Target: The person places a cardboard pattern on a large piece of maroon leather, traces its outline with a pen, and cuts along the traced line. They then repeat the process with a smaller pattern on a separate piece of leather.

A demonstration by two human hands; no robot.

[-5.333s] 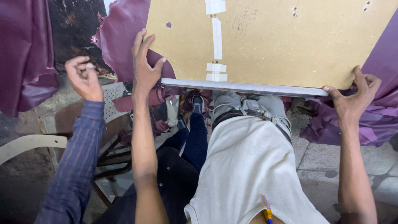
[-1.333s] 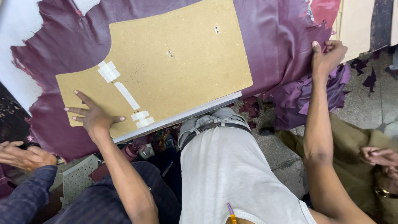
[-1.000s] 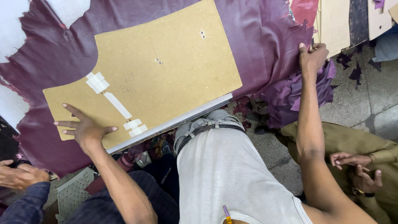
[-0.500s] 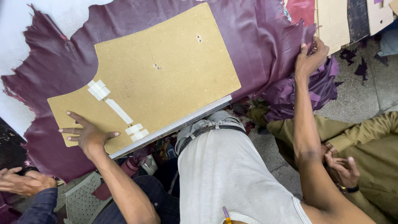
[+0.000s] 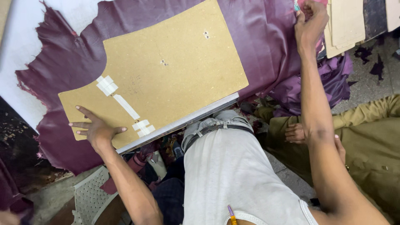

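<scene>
Cardboard pattern (image 5: 166, 71) (tan, patched with white tape) lies flat on the purple leather hide (image 5: 266, 46) covering the table. Left hand (image 5: 96, 130) presses on its near corner, fingers spread, gripping nothing. Right hand (image 5: 310, 21) is closed on the hide's far edge.

You see no packages, labels, signs or screens in this view; nothing of that kind stands here.

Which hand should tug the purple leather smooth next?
Probably the right hand: it already grips the leather at its edge. The left hand lies flat on the board.
</scene>
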